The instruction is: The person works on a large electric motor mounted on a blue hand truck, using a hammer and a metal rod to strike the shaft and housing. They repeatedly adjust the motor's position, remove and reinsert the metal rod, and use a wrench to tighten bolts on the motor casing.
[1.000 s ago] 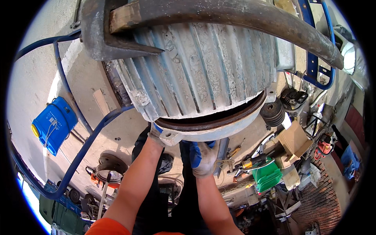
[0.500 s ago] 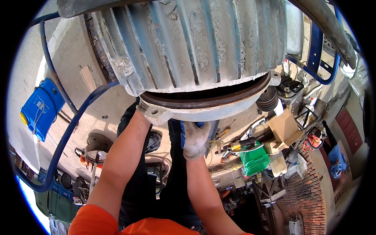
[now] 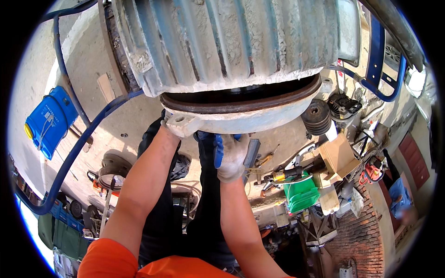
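Over 2 hands (image 3: 165,120) (image 3: 233,156), metal cover (image 3: 259,116)

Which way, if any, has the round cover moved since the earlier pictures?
Yes. Judged against the ribbed housing, the cover has moved slightly away, downward in the view; the dark gap between them looks wider, especially at left.

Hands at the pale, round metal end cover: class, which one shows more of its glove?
The right hand, its blue and whitish glove plainly visible below the cover; the left hand is mostly hidden behind the cover's holed lug.
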Action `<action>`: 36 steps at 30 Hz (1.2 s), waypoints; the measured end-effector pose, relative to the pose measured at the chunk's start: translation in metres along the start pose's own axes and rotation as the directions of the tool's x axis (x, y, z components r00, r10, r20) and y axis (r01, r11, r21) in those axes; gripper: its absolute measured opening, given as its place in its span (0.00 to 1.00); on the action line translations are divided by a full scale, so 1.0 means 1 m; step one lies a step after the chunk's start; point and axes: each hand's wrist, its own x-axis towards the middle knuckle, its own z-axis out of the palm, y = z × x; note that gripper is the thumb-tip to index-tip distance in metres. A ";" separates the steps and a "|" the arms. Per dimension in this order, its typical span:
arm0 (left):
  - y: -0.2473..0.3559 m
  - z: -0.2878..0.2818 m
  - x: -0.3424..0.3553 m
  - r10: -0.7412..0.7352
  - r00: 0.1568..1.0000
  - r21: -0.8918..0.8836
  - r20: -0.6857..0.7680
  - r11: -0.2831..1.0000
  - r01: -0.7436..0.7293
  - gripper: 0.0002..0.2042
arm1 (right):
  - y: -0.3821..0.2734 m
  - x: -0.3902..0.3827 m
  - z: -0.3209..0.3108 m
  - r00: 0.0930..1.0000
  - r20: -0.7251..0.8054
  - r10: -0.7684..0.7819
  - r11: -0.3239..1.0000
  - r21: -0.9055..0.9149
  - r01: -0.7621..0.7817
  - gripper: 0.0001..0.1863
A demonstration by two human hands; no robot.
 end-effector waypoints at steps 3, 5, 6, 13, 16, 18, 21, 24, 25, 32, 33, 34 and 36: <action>0.000 0.001 -0.001 0.047 0.999 0.078 0.008 0.996 -0.047 0.20 | 0.002 0.009 -0.008 0.937 0.131 -0.323 0.888 -0.300 0.348 0.12; 0.000 0.002 -0.001 0.083 0.996 0.142 0.016 0.986 -0.085 0.20 | -0.007 0.013 -0.011 0.922 0.169 -0.350 0.856 -0.342 0.387 0.10; 0.000 0.003 -0.001 0.111 0.993 0.184 0.027 0.976 -0.114 0.20 | -0.011 0.015 -0.012 0.913 0.187 -0.363 0.839 -0.360 0.407 0.10; 0.006 0.005 -0.007 0.265 0.960 0.429 0.087 0.860 -0.276 0.20 | -0.007 0.015 -0.016 0.862 0.194 -0.468 0.765 -0.400 0.505 0.12; 0.006 0.007 -0.005 0.304 0.945 0.512 0.125 0.796 -0.324 0.20 | -0.009 0.017 -0.019 0.864 0.193 -0.465 0.783 -0.366 0.503 0.17; -0.001 0.007 -0.005 0.282 0.951 0.506 0.130 0.806 -0.308 0.20 | -0.007 0.016 -0.020 0.866 0.177 -0.467 0.793 -0.349 0.499 0.21; -0.020 -0.021 -0.002 0.075 0.997 -0.157 -0.025 0.985 -0.078 0.20 | -0.007 0.006 -0.010 0.961 0.253 -0.113 0.955 0.296 0.034 0.16; -0.038 -0.034 0.010 -0.127 0.991 -0.609 0.042 0.783 0.126 0.22 | -0.005 -0.001 -0.013 0.900 0.317 0.297 0.634 0.640 -0.435 0.15; -0.033 -0.043 0.006 -0.102 0.995 -0.168 0.019 0.980 0.104 0.24 | -0.014 -0.003 -0.018 0.894 0.335 0.296 0.642 0.624 -0.446 0.18; 0.103 0.003 -0.082 -0.566 0.736 0.119 -0.371 0.757 0.642 0.22 | 0.005 -0.052 -0.061 0.878 0.320 0.356 0.488 0.737 -0.467 0.14; 0.133 0.029 -0.095 -0.486 0.806 0.393 -0.339 0.705 0.590 0.20 | 0.016 -0.063 -0.063 0.882 0.297 0.366 0.450 0.773 -0.447 0.14; 0.161 0.052 -0.102 -0.433 0.848 0.517 -0.306 0.672 0.530 0.19 | 0.020 -0.073 -0.069 0.872 0.270 0.409 0.409 0.800 -0.440 0.14; 0.204 0.110 -0.097 -0.258 0.958 0.804 -0.124 0.539 0.250 0.19 | 0.035 -0.093 -0.074 0.835 0.244 0.494 0.312 0.846 -0.432 0.13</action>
